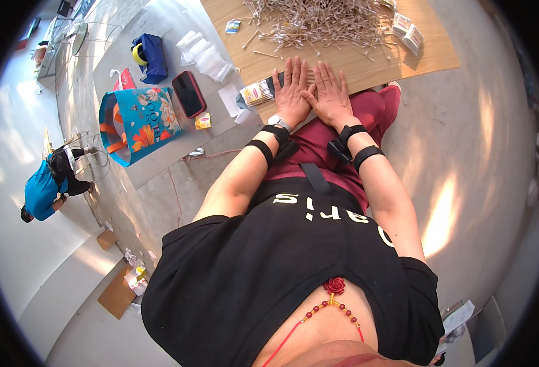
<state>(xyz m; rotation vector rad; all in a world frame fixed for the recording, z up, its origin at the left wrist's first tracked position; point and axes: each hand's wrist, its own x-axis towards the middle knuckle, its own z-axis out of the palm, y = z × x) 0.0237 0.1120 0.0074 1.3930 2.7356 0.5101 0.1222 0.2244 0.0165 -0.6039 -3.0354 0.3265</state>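
Note:
My left hand (291,92) and my right hand (330,95) lie flat, side by side, at the near edge of the wooden table, thumbs touching or crossing. Their fingers are stretched out. Between them shows a narrow patch of thin sticks (310,74), apparently cotton swabs in a row; the rest is hidden under the hands. Just left of my left hand lies a pack of cotton swabs (256,93) with a red and yellow label. Beyond my fingertips spreads a large loose heap of cotton swabs (318,21), with a few strays nearer me.
Two small swab packs (412,38) stand right of the heap on the wooden table (434,58). To the left are clear plastic bags (205,56), a blue tape dispenser (152,58), a phone (188,93) and a blue flowered bag (144,122). A person in blue (46,186) bends over farther left.

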